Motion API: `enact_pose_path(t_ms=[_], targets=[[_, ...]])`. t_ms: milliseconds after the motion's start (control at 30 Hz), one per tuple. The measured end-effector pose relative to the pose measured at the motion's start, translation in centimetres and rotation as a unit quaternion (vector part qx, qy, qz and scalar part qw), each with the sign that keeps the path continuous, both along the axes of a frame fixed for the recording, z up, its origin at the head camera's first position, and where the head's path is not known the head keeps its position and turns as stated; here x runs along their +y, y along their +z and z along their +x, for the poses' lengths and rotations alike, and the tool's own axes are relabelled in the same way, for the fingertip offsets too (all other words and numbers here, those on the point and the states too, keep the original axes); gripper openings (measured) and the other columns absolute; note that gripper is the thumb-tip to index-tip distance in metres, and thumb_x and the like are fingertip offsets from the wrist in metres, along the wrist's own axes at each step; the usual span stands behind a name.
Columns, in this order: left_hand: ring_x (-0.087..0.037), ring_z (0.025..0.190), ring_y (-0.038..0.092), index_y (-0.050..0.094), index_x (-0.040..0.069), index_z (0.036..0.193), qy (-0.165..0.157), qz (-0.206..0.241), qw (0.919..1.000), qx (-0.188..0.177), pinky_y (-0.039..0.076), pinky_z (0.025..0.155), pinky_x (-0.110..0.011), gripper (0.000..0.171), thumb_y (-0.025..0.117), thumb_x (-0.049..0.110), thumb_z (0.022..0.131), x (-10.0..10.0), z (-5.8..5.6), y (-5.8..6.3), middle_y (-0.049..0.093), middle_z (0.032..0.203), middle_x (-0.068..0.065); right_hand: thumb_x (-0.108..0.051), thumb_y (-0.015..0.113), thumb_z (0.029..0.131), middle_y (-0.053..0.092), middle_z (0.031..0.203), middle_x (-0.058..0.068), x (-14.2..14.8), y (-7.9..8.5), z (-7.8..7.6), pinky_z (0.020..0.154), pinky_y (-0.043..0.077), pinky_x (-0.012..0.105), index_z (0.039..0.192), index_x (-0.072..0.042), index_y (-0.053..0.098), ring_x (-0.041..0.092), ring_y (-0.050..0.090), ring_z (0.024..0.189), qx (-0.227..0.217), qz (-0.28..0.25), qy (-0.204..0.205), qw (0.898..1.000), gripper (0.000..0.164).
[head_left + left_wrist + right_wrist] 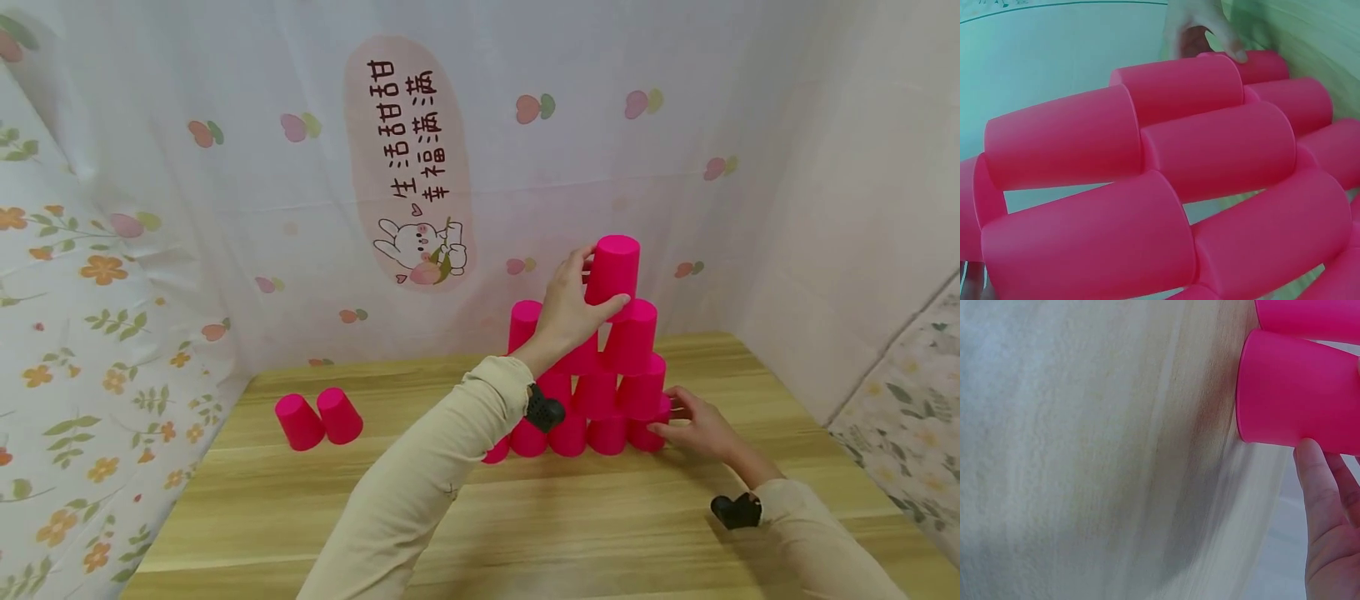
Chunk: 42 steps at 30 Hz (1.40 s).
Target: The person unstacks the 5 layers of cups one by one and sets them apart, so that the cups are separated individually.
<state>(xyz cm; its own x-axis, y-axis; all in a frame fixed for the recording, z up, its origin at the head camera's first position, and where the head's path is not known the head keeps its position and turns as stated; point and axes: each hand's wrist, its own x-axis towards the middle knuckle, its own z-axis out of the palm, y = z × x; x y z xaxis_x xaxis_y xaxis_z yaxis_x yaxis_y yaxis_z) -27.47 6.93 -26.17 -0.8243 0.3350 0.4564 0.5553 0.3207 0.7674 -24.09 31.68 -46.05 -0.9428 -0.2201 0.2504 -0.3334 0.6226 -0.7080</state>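
Observation:
Upside-down pink cups form a stepped wall [596,393] on the right half of the table. My left hand [566,308] grips an upside-down pink cup [617,271] at the top right of this wall, thumb on its near side. That cup's rim is at the tops of two cups in the row below; whether it bears its weight there I cannot tell. Down at the lower right, my right hand [701,429] holds the end cup of the bottom row [1300,394] between thumb and fingers. My left forearm hides part of the wall.
Two more upside-down pink cups [339,415] stand side by side at the table's left. The wooden table [525,525] meets a printed white curtain [480,208] behind, with more patterned cloth at both sides.

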Motion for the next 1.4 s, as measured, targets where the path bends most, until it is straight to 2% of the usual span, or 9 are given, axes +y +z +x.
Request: enact_pose_path(t_ms=[200, 433, 567, 700, 800, 933, 1167, 1267, 1400], targets=[[-0.014, 0.106, 0.045, 0.033, 0.008, 0.132, 0.01, 0.021, 0.9993, 0.028, 0.044, 0.077, -0.016, 0.068, 0.069, 0.018, 0.076, -1.2, -0.1, 0.5, 0.046, 0.121, -0.004, -0.016, 0.071, 0.074, 0.058, 0.099, 0.017, 0.0, 0.2, -0.4, 0.07, 0.051, 0.038, 0.103, -0.002, 0.047, 0.036, 0.058, 0.088, -0.005, 0.008, -0.002, 1.0, 0.04], [-0.015, 0.105, 0.046, 0.033, 0.007, 0.131, 0.028, 0.025, 0.9975, 0.059, 0.045, 0.076, -0.017, 0.067, 0.069, 0.017, 0.076, -4.1, -0.4, 1.3, 0.046, 0.12, -0.005, -0.015, 0.072, 0.073, 0.059, 0.095, 0.013, 0.0, 0.1, -0.4, 0.069, 0.051, 0.029, 0.102, -0.003, 0.049, 0.032, 0.059, 0.084, 0.018, 0.011, -0.002, 1.0, 0.039], [-0.015, 0.105, 0.046, 0.032, 0.009, 0.132, 0.04, 0.017, 0.9969, 0.065, 0.046, 0.077, -0.02, 0.067, 0.068, 0.017, 0.077, -6.6, -0.6, 0.9, 0.045, 0.121, -0.004, -0.014, 0.073, 0.072, 0.059, 0.094, 0.013, 0.3, 0.2, 0.0, 0.068, 0.051, 0.032, 0.101, -0.002, 0.049, 0.031, 0.06, 0.083, 0.027, 0.019, -0.01, 0.999, 0.039], [-0.017, 0.104, 0.047, 0.033, 0.008, 0.132, 0.077, 0.011, 0.9941, 0.076, 0.047, 0.077, -0.025, 0.066, 0.068, 0.017, 0.077, -9.7, -1.1, -0.1, 0.045, 0.121, -0.006, -0.014, 0.072, 0.073, 0.059, 0.095, 0.014, 0.6, 0.4, 0.2, 0.069, 0.051, 0.037, 0.102, -0.001, 0.049, 0.033, 0.059, 0.084, 0.02, 0.019, -0.013, 1.0, 0.039], [-0.019, 0.104, 0.047, 0.033, 0.008, 0.132, 0.096, 0.009, 0.993, 0.068, 0.048, 0.079, -0.029, 0.066, 0.068, 0.016, 0.077, -12.0, -1.2, -1.2, 0.046, 0.121, -0.007, -0.015, 0.072, 0.073, 0.059, 0.096, 0.015, 0.6, 0.4, 0.1, 0.069, 0.051, 0.038, 0.102, -0.002, 0.048, 0.034, 0.059, 0.085, 0.013, 0.016, -0.014, 1.0, 0.04], [-0.022, 0.104, 0.047, 0.034, 0.007, 0.13, 0.113, 0.01, 0.9924, 0.047, 0.048, 0.08, -0.033, 0.065, 0.069, 0.014, 0.076, -14.9, -1.0, -3.0, 0.046, 0.121, -0.009, -0.015, 0.072, 0.073, 0.058, 0.097, 0.016, 0.3, 0.2, 0.0, 0.068, 0.051, 0.033, 0.102, -0.002, 0.048, 0.034, 0.059, 0.086, 0.001, 0.013, -0.015, 1.0, 0.041], [-0.032, 0.108, 0.041, 0.029, 0.0, 0.131, 0.15, 0.041, 0.9878, -0.007, 0.044, 0.082, -0.044, 0.066, 0.067, 0.008, 0.077, -19.8, -0.8, -7.6, 0.04, 0.123, -0.018, -0.015, 0.071, 0.074, 0.057, 0.099, 0.018, -0.1, 0.2, -0.2, 0.067, 0.05, 0.031, 0.104, 0.0, 0.047, 0.036, 0.058, 0.088, -0.011, 0.009, -0.011, 1.0, 0.042], [-0.033, 0.109, 0.04, 0.029, -0.001, 0.131, 0.187, 0.033, 0.9816, -0.018, 0.044, 0.083, -0.046, 0.066, 0.066, 0.008, 0.077, -21.3, -0.9, -9.7, 0.039, 0.123, -0.019, -0.015, 0.071, 0.074, 0.057, 0.099, 0.018, -0.1, 0.2, -0.1, 0.068, 0.051, 0.034, 0.104, 0.0, 0.047, 0.037, 0.058, 0.088, -0.007, 0.008, -0.01, 1.0, 0.042], [-0.033, 0.107, 0.044, 0.033, -0.002, 0.129, 0.255, 0.015, 0.9666, -0.016, 0.045, 0.082, -0.045, 0.065, 0.069, 0.01, 0.076, -22.9, -1.0, -12.4, 0.044, 0.119, -0.019, -0.013, 0.072, 0.073, 0.057, 0.098, 0.017, -0.2, 0.0, -0.2, 0.068, 0.05, 0.033, 0.103, 0.0, 0.047, 0.036, 0.058, 0.087, 0.003, 0.008, -0.011, 1.0, 0.041]])
